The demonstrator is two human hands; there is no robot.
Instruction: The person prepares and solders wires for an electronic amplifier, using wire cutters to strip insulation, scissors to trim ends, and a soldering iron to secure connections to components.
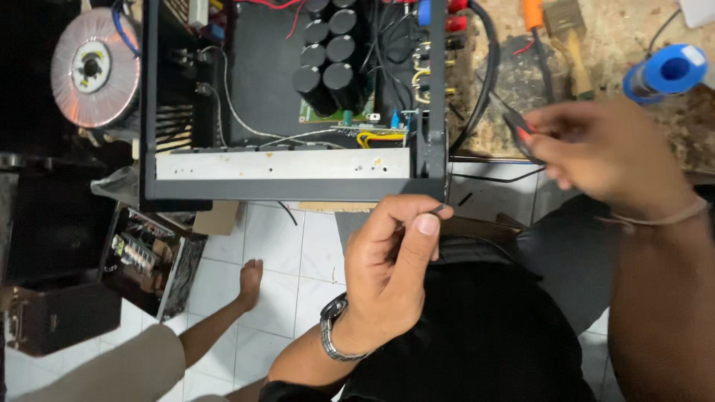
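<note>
Wire end (pixel 439 209), small and dark, sits pinched between thumb and forefinger of the left hand (pixel 391 264), just below the open amplifier chassis (pixel 283 175). Right hand (pixel 603 152), blurred, grips red-handled pliers (pixel 521 134) near the workbench (pixel 625 45).

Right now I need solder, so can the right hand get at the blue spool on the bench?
Probably yes: the right hand hovers just below-left of the blue spool, nothing between them, though it already holds a small tool.

1 head camera looks steeply down, close over the open amplifier chassis (pixel 290 97) and lap.
</note>
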